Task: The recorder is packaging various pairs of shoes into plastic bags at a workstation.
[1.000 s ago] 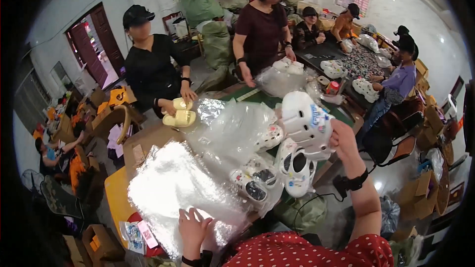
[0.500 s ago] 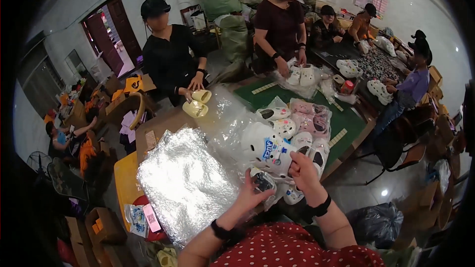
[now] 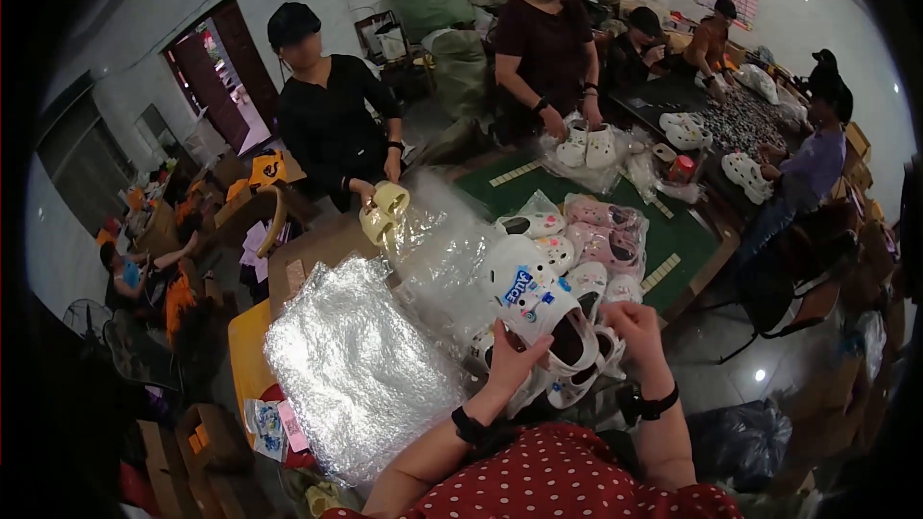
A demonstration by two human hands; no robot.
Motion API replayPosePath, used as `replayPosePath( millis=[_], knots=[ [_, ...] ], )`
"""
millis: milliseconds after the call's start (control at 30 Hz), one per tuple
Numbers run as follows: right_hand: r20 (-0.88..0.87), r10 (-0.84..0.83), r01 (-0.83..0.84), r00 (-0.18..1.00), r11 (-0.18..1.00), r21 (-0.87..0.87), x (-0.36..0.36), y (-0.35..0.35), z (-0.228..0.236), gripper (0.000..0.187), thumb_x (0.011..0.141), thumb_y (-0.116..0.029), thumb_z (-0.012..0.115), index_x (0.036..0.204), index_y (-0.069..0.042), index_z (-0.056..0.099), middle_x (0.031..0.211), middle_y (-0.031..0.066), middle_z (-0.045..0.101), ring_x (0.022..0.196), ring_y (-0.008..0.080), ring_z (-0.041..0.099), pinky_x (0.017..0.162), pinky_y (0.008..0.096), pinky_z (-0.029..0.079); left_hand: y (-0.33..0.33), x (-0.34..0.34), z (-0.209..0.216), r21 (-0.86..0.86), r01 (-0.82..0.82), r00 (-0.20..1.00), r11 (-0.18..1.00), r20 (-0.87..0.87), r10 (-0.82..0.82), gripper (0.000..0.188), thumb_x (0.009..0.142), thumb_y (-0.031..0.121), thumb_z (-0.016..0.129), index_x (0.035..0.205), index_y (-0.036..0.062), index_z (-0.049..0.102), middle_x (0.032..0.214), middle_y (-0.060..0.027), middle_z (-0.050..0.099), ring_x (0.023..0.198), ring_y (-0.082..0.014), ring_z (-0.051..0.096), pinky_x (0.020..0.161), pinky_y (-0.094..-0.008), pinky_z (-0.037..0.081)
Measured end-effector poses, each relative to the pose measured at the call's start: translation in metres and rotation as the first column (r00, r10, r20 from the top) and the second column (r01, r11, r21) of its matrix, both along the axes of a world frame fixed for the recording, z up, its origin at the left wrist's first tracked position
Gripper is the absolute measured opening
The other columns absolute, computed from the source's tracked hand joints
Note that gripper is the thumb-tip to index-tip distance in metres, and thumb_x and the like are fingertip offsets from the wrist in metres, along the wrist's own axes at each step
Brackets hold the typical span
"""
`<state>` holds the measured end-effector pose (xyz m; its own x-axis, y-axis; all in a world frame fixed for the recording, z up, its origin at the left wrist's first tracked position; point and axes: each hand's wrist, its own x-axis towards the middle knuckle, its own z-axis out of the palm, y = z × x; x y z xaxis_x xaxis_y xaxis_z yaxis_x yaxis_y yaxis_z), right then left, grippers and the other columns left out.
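Note:
A white clog [image 3: 538, 303] with colourful charms on its toe is in my left hand [image 3: 519, 356], whose thumb lies along the shoe's side and whose fingers reach beneath. Its opening now faces me. Just right of its heel end is my right hand [image 3: 636, 329], fingers curled together; what they hold, if anything, is hidden. More white clogs [image 3: 569, 386] lie under the held one, close to my hands. Beyond are bagged pink clogs [image 3: 606, 231] and a bagged white clog [image 3: 534, 219]. A stack of shiny clear plastic bags [image 3: 361, 375] lies left of my left hand.
Across the table, a person in black holds pale yellow clogs [image 3: 385, 214]. Another person handles bagged white clogs [image 3: 588, 146] at the green mat [image 3: 673, 255]. Several people work at a dark table [image 3: 644, 106] farther right. Boxes [image 3: 216, 437] stand at lower left, a black bag [image 3: 740, 442] at lower right.
The white clog has tipped, showing its opening. My left hand has moved up to grip it; my right hand has left its side and shifted right. The person in black has turned the yellow clogs.

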<state>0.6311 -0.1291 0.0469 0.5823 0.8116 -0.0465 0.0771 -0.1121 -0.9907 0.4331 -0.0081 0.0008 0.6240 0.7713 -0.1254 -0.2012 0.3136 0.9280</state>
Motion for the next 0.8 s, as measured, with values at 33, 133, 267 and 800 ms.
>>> replayPosePath(
  millis=[33, 133, 267, 800],
  knots=[
    [0.197, -0.078, 0.082, 0.977, 0.996, -0.014, 0.017, 0.001, -0.019, 0.022, 0.085, -0.013, 0.065, 0.104, -0.004, 0.071, 0.077, 0.0035, 0.066, 0.063, 0.0094, 0.055, 0.058, 0.0244, 0.044, 0.000, 0.001, 0.001, 0.001, -0.011, 1.000, 1.000, 0.001, 0.011, 0.071, 0.078, 0.007, 0.078, 0.131, 0.0018, 0.031, 0.118, -0.0129, 0.056, 0.104, -0.0201, 0.060, 0.084, -0.0320, 0.052],
    [0.543, 0.048, 0.029, 0.838, 0.991, -0.132, 0.059, -0.001, -0.097, 0.034, 0.077, -0.015, 0.072, 0.109, -0.005, 0.069, 0.088, 0.0103, 0.068, 0.077, 0.0220, 0.063, 0.071, 0.0326, 0.050, 0.001, 0.001, 0.004, 0.021, -0.085, 0.996, 0.996, 0.026, 0.085, 0.069, 0.079, 0.008, 0.077, 0.131, 0.0013, 0.032, 0.114, -0.0121, 0.058, 0.099, -0.0194, 0.061, 0.082, -0.0316, 0.052],
    [0.369, 0.601, -0.412, 0.709, 0.778, -0.474, 0.084, 0.010, -0.181, 0.055, 0.066, -0.026, 0.078, 0.117, -0.011, 0.066, 0.123, 0.0138, 0.063, 0.112, 0.0329, 0.058, 0.096, 0.0421, 0.046, 0.003, 0.000, 0.004, -0.005, -0.078, 0.997, 0.997, -0.024, 0.077, 0.068, 0.079, 0.009, 0.077, 0.132, 0.0016, 0.033, 0.111, -0.0119, 0.059, 0.096, -0.0192, 0.062, 0.079, -0.0316, 0.053],
    [0.668, 0.503, -0.156, 0.549, 0.846, -0.509, 0.099, -0.039, -0.135, 0.026, 0.063, -0.033, 0.075, 0.077, -0.012, 0.072, 0.077, 0.0086, 0.066, 0.076, 0.0289, 0.066, 0.067, 0.0402, 0.052, 0.003, -0.012, -0.008, -0.020, -0.090, 0.996, 0.996, -0.023, 0.090, 0.073, 0.083, 0.008, 0.072, 0.138, 0.0007, 0.023, 0.109, -0.0147, 0.060, 0.092, -0.0197, 0.063, 0.069, -0.0309, 0.054]
  ],
)
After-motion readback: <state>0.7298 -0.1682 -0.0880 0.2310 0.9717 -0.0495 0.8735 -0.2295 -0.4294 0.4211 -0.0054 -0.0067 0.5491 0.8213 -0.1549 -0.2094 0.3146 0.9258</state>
